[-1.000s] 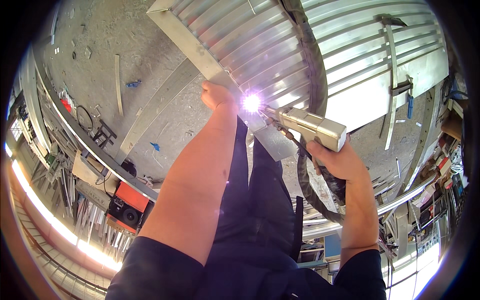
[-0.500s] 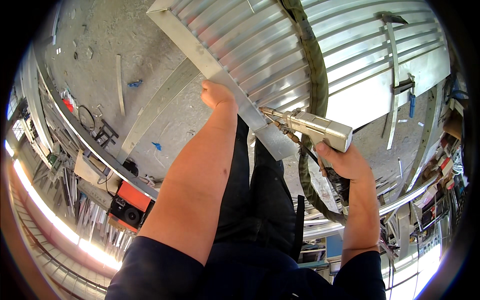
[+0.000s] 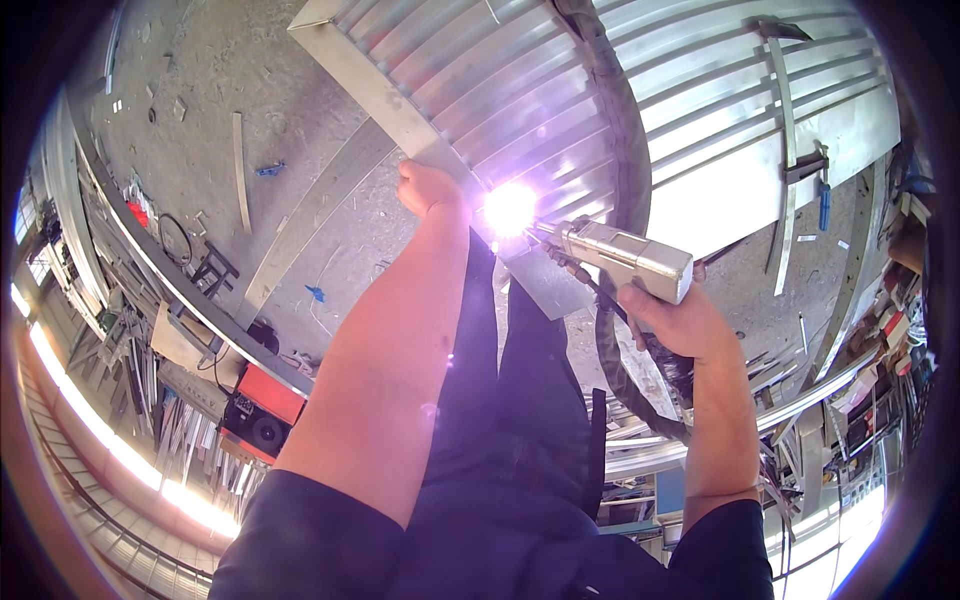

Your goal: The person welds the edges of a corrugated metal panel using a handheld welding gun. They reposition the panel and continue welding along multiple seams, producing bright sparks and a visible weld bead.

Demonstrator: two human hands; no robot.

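Note:
My right hand is wrapped round the grip of a silver handheld welding gun. Its nozzle points left at the frame of a slatted metal panel, where a glaring white-violet weld light hides the tip and the spot it meets. My left hand is curled closed at the outer edge of the panel's flat frame bar, just left of the glare; its fingertips are turned out of sight. A thick dark sleeved hose lies across the slats and loops down beside the gun.
A bar clamp grips the panel's right side. A red-and-black machine stands at lower left. Long metal rails curve along the left, with offcuts and strips piled beyond. Blue clamps or scraps lie on the grey floor.
A bright weld light has come on at the gun's nozzle, tinting the scene violet. The gun and my right hand have shifted slightly left. My left hand stays at the frame.

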